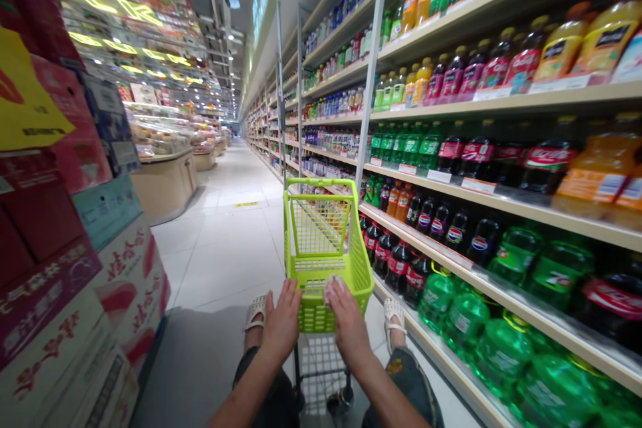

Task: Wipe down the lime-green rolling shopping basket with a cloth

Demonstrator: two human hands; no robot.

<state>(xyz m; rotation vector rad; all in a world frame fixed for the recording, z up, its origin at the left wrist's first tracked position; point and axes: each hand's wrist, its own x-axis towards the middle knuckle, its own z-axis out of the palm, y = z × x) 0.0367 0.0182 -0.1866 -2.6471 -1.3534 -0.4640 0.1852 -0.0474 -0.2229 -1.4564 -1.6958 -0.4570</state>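
Note:
A lime-green shopping cart basket (330, 314) stands between my knees, its near wall facing me. My left hand (281, 319) is at the basket's left near corner, fingers stretched out and nothing in it; it appears to rest on the plastic. With my right hand (350, 329) I hold a crumpled pale cloth or tissue (332, 289) against the near rim, the fingers lying over it. Farther off is the cart's green handle (321, 182). Below the basket shows a wire lower rack (321, 368).
Tall drink shelves (506, 190) run along the right, holding cola, green soda and juice bottles. Stacked cartons (123, 267) rise on the left. A tiled aisle (235, 174) leads away past a rounded display counter (168, 180). My shoes (394, 313) flank the cart.

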